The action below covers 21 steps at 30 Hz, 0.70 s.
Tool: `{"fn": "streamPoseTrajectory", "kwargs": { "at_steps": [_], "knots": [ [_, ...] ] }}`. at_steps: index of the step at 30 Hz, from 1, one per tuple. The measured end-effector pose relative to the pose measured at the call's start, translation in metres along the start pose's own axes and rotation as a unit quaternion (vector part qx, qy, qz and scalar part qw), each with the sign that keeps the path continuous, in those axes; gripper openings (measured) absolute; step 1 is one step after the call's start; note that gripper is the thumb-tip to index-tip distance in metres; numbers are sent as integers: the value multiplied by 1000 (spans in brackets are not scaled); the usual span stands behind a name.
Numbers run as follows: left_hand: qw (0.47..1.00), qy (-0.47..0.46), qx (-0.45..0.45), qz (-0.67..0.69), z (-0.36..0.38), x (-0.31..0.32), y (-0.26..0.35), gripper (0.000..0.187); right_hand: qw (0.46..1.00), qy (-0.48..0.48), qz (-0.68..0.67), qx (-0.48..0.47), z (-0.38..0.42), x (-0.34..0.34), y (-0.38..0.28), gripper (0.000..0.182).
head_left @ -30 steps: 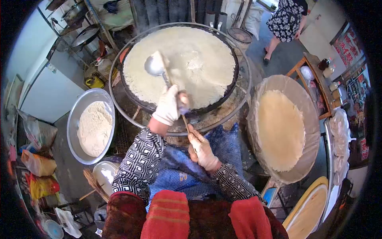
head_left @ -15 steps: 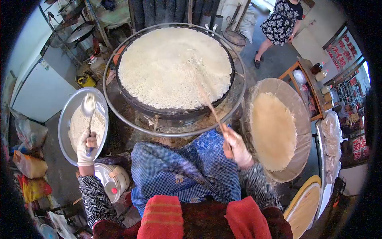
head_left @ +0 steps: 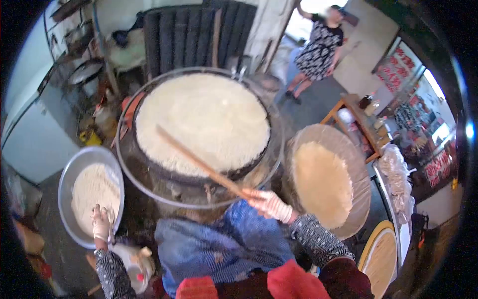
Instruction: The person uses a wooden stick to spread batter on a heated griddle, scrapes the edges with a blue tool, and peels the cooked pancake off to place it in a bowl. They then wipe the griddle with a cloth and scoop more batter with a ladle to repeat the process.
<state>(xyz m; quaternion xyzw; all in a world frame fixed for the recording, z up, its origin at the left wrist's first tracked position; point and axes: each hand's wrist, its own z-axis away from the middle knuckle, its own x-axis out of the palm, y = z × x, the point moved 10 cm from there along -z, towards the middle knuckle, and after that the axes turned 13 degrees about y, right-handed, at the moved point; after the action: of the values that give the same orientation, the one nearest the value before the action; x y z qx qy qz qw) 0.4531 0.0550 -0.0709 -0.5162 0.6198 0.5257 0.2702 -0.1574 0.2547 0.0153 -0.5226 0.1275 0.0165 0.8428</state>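
Observation:
My right hand (head_left: pixel 271 205), gloved, is closed round the near end of a long wooden stick (head_left: pixel 199 168). The stick slants up and left over a wide round griddle (head_left: pixel 186 177), whose top is covered by a pale sheet of batter (head_left: pixel 204 114). At lower left, my left hand (head_left: pixel 102 224), also gloved, is low over a metal basin (head_left: pixel 65 199) holding a pale floury mixture (head_left: pixel 92 192). The fingers there are blurred, and I cannot make out the ladle or whether they hold it.
A metal ring (head_left: pixel 119 144) surrounds the griddle. To the right, a lined round basket (head_left: pixel 356 199) holds a thin tan pancake (head_left: pixel 323 184). Lower right lies a round board (head_left: pixel 381 259). A lidded bucket (head_left: pixel 130 259) stands by my left arm. A person (head_left: pixel 318 50) stands near the doorway.
My left hand has lowered into the basin from holding up a batter-coated ladle, which no longer shows clearly. The stick's far end has swung left off the batter's right side. My view has shifted.

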Motion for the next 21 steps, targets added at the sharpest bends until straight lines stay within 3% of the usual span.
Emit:
{"fn": "streamPoseTrajectory", "kwargs": {
  "at_steps": [1,2,3,4,5,6,7,8,9,10,13,16,17,18,19,20,21],
  "knots": [
    [990,26,135,-10,-21,16,33,43,1000,15,1,-9,-18,-18,11,45],
    [963,48,263,-28,-29,27,59,42,936,116,256,-214,-29,-45,0,44],
    [962,45,268,-28,-8,-18,118,42,762,198,480,-388,-8,-34,-33,43],
    [956,-16,276,96,-20,-31,212,40,761,176,586,-216,-32,-55,-17,42],
    [923,-32,364,123,-9,-34,260,40,769,237,524,-281,-48,-72,-25,42],
    [886,4,455,94,8,-34,294,40,744,290,459,-389,-38,-74,-60,42],
    [856,-3,514,62,22,-8,301,39,771,337,375,-388,-56,-99,-49,41],
    [826,-74,559,13,37,31,298,31,864,339,174,-330,-86,-124,-23,40],
    [807,-210,535,-133,44,68,294,22,945,319,-67,-28,-84,-121,-5,40],
    [773,-282,542,-169,52,70,297,21,945,302,-124,39,-86,-111,9,41],
    [758,-231,587,-163,68,78,301,23,962,176,-207,0,-93,-49,16,45],
    [790,-270,502,-227,81,76,317,28,979,83,-186,22,-94,26,31,46],
    [758,-330,486,-285,97,67,328,34,984,86,-115,-108,-62,48,-28,49],
    [776,-293,493,-262,107,65,342,36,983,74,-134,-101,-64,66,-25,47],
    [820,-218,496,-185,114,83,342,53,922,128,-144,-337,-89,80,-10,45],
    [844,-111,500,-159,122,97,350,53,956,59,-132,-254,-90,101,-2,44],
    [819,-51,558,-121,153,40,399,54,984,-2,-136,-115,-70,116,-8,43]
  ]
}}
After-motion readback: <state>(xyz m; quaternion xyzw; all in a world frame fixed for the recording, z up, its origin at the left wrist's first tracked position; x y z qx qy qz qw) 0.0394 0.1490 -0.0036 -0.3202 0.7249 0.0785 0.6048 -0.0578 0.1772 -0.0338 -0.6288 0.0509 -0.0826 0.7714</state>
